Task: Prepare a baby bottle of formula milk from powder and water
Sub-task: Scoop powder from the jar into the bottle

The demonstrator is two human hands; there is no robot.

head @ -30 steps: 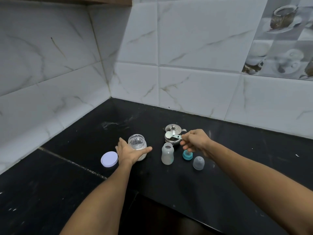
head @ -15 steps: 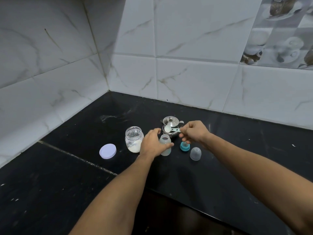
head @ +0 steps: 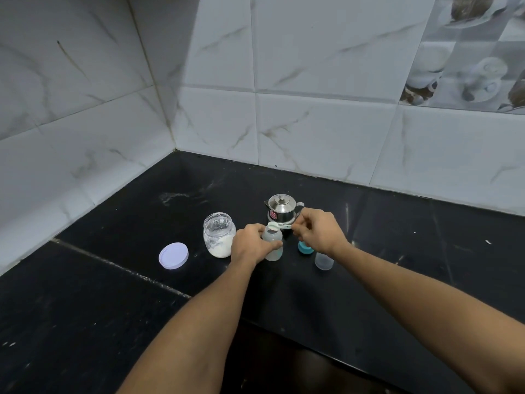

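A small translucent baby bottle (head: 273, 245) stands open on the black counter (head: 397, 280). My left hand (head: 251, 247) grips its body from the left. My right hand (head: 318, 231) pinches the handle of a pale green scoop (head: 275, 226), whose bowl with white powder sits right over the bottle's mouth. A glass jar of white powder (head: 218, 235) stands open just left of my left hand. A small steel kettle (head: 281, 210) with its lid on stands behind the bottle.
The jar's lilac lid (head: 173, 255) lies flat to the left. A teal bottle collar (head: 305, 248) and a clear dome cap (head: 324, 260) sit right of the bottle, partly under my right wrist. Tiled walls close the corner behind and to the left.
My left hand left the powder jar, moved right and took hold of the bottle. My right hand brought the scoop down from near the kettle to the bottle's mouth.
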